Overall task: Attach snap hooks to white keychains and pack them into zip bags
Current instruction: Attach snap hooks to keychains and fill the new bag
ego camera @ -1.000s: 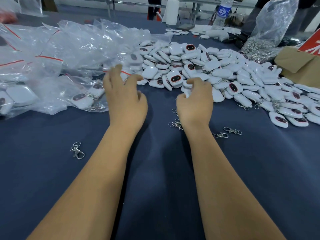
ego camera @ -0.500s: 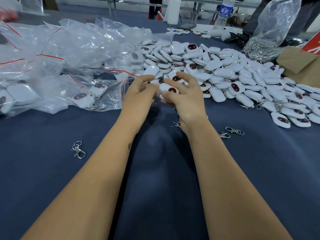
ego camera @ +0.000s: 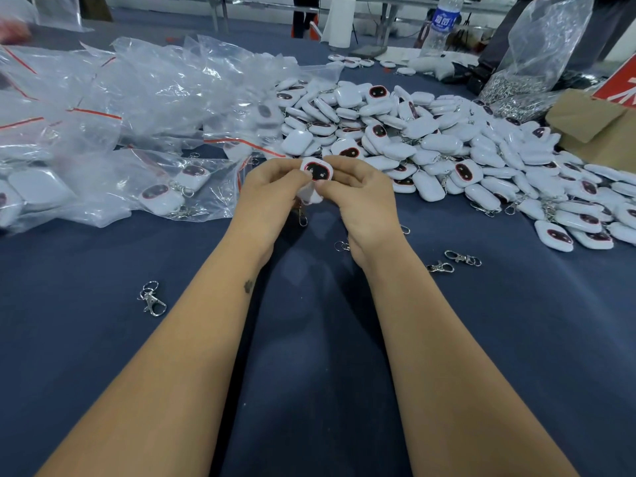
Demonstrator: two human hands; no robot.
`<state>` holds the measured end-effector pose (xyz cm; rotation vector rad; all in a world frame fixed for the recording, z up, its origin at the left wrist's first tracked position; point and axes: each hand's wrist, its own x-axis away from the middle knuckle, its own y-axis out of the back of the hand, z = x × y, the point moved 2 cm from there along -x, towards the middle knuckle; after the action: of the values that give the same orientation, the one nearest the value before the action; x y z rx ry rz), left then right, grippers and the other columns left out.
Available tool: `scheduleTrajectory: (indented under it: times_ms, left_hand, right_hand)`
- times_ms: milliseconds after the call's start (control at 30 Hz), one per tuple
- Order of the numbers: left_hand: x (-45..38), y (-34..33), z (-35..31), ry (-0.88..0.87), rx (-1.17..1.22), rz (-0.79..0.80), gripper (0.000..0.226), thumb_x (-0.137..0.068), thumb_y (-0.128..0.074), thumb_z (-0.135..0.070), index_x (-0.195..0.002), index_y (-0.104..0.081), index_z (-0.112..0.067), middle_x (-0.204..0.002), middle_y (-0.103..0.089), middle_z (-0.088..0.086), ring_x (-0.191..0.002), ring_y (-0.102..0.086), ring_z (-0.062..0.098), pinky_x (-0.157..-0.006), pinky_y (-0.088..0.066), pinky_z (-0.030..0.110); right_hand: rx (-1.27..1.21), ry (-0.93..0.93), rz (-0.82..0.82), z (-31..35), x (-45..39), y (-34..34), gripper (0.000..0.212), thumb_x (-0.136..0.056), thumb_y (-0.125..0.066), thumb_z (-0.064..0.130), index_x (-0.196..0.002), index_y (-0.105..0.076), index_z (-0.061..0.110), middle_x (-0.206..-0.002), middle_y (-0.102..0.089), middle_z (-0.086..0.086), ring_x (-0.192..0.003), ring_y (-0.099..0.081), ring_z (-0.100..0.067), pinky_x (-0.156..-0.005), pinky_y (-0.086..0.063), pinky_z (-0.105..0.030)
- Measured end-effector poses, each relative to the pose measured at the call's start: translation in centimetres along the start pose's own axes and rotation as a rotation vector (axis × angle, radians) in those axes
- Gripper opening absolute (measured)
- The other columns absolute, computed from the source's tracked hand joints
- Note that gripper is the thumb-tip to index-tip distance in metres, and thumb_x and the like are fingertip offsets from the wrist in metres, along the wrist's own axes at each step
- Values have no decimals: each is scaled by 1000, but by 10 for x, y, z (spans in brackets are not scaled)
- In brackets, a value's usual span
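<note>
Head view: left hand (ego camera: 272,191) and right hand (ego camera: 361,194) both pinch one white rounded-square plastic keychain with a dark red-rimmed face (ego camera: 316,171). It is held above the dark blue cloth-covered table (ego camera: 309,339), just before the heap of white keychains (ego camera: 430,142).

Looks like a packing workshop: heaped white keychains (ego camera: 447,146), stacked zip bags (ego camera: 137,98), loose snap hooks (ego camera: 461,258) on a blue-clothed worktable (ego camera: 309,339).

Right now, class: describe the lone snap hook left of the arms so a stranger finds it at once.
Start at the heap of zip bags on the table's left. Come toward the camera onto bare blue cloth: the snap hook lies alone, left of the left forearm, while the others lie right of the arms.
</note>
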<state>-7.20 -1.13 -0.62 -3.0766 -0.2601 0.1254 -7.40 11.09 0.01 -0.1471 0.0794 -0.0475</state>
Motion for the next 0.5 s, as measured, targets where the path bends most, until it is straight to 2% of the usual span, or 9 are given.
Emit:
scheduleTrajectory:
  times_ms: [100, 167, 267, 333, 400, 500]
  left_hand:
    - [1, 1, -1, -45, -24, 64, 17, -94, -58, -6, -105, -69, -12, -64, -64, -16, -56, -55, -5, -61, -45, 12]
    - [1, 1, -1, -49, -18, 76, 18, -94, -56, -1, -104, -67, -12, -68, -62, -11, -54, -54, -4, -60, -44, 13]
    - [1, 1, 0, -15, -12, 60, 20, -92, -56, 0, -106, -67, -11, -74, -65, -6, -58, -57, -1, -65, -48, 17]
    - [1, 0, 0, 15, 7, 66, 21, -91, -56, -3, -105, -70, -11, -80, -71, -1, -70, -64, 7, -75, -54, 24]
    - [2, 0, 0, 16, 5, 79, 20, -92, -57, -5, -100, -73, -15, -86, -74, 3, -80, -68, 13, -84, -55, 30]
    - [2, 0, -1, -4, -6, 88, 20, -93, -57, -5, -100, -73, -14, -74, -72, -6, -70, -65, 5, -80, -53, 26]
  right_hand:
    - [-10, -12, 25, -1, -1, -1, 28, -86, -61, -7, -88, -71, 19, -82, -73, 2, -81, -66, -11, -78, -53, -22]
    - [-2, -22, 20, -1, -2, 0, 29, -89, -58, -4, -85, -73, 21, -80, -73, 3, -81, -65, -10, -75, -52, -22]
    - [38, -11, 13, -3, -2, -1, 22, -90, -58, -1, -91, -74, 15, -92, -75, -9, -90, -68, -21, -89, -55, -33]
    - [58, -19, 5, -3, -1, -2, 19, -90, -60, 0, -96, -74, 12, -100, -74, -16, -99, -68, -29, -98, -53, -40]
    - [75, -27, 3, -3, 0, -2, 18, -90, -61, 1, -99, -74, 9, -100, -74, -15, -96, -68, -26, -99, -53, -41]
    - [76, -30, -1, -4, -1, -1, 16, -89, -61, 2, -97, -73, 10, -94, -74, -11, -88, -66, -18, -92, -54, -36]
